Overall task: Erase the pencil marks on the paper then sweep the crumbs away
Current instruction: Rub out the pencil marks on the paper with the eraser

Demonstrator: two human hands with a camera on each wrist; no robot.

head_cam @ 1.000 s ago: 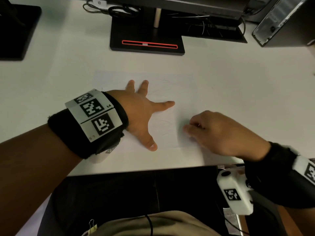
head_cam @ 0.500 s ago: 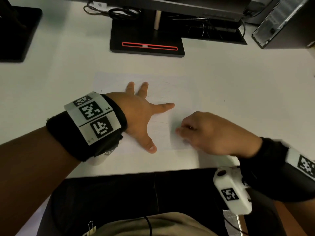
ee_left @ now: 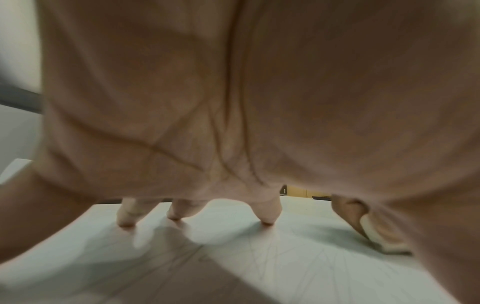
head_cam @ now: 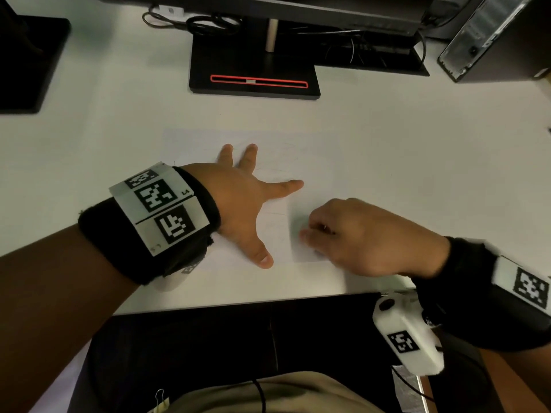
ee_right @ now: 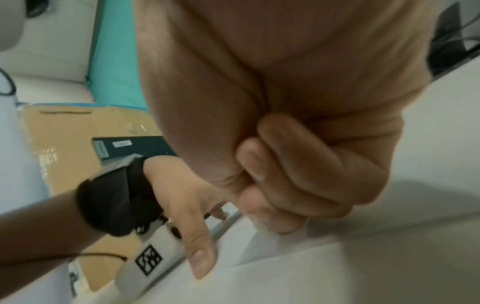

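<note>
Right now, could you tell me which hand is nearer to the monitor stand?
Left. The left hand lies spread on the paper, fingers pointing toward the monitor stand; the right hand sits lower, near the desk edge.

**Dim light, soft focus, bent edges**

You are looking at dim, warm-toned pictures. In the head view the white desk (head_cam: 387,150) is evenly lit and looks grey, without glare; your forearms are dark. Straight lines bow toward the edges of that view. In the left wrist view the palm fills the picture, blurred, and soft shadows spread under the fingers (ee_left: 267,214) across the paper (ee_left: 311,267). The right wrist view is smeared and out of focus, with a soft shadow on the desk at the right.
</note>
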